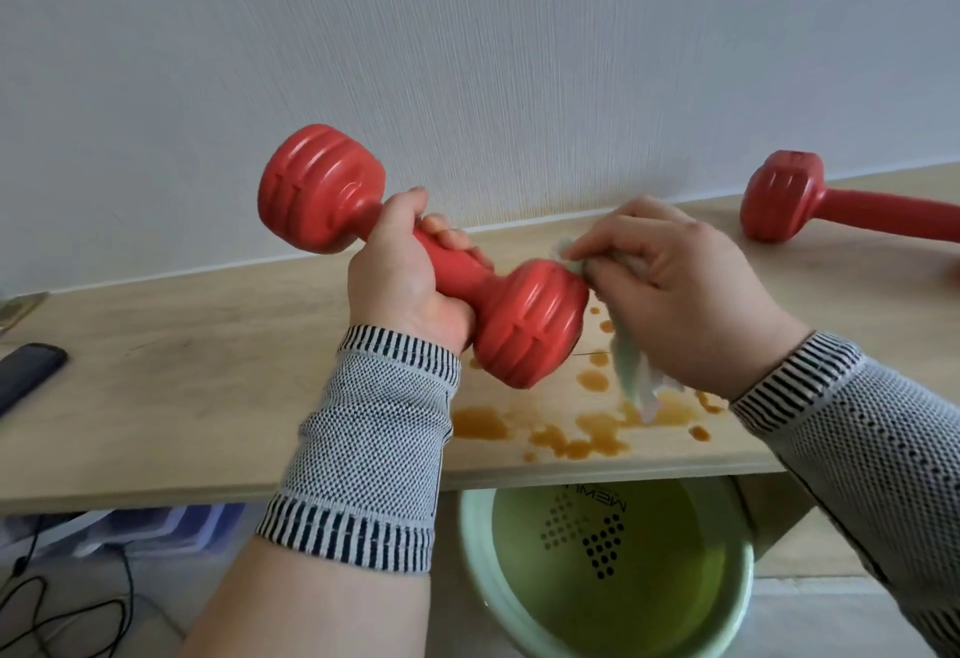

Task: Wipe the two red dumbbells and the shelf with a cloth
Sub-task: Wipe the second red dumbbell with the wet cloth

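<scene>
The left hand is wrapped around the handle of one red dumbbell, holding it tilted in the air above the shelf, its lower head pointing toward the shelf's front edge. The right hand pinches a pale cloth and presses it against the end face of that lower head; the loose end of the cloth hangs down toward the shelf. Directly below, brown spills spread along the front edge. The second dumbbell lies near the back right of the shelf, against the wall and well apart from the hands.

The step in hand looks like wiping the first dumbbell. Next, the handle and far head likely need the cloth, which calls for regripping; the second dumbbell and the stained shelf remain. A green basin sits below the shelf, and a dark device lies at its left end.
</scene>
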